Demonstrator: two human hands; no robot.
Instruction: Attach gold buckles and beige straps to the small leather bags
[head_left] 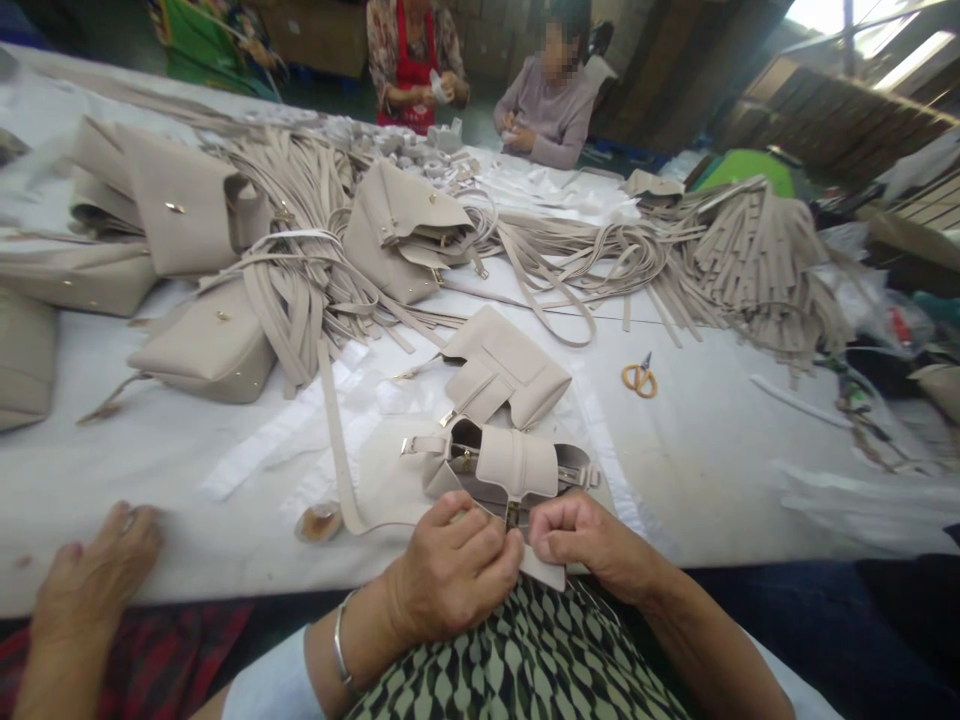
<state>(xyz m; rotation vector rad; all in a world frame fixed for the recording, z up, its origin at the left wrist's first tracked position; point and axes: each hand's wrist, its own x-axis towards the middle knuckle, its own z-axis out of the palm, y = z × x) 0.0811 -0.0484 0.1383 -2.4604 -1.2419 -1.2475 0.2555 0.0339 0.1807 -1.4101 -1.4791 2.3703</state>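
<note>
A small beige handbag [517, 465] lies at the table's near edge, flap up, its metal clasp toward me. My left hand [450, 575] and my right hand [581, 540] are both closed in a pinch on the bag's near edge, on either side of the clasp. A loose beige strap [334, 430] runs from the bag up the table. A second beige bag [506, 370] lies just beyond it.
Another person's hand [97, 575] rests on the table at my left. Beige bags [184, 205] and heaps of straps [742, 255] cover the far table. Orange scissors [640, 377] lie to the right. Two people work at the far side.
</note>
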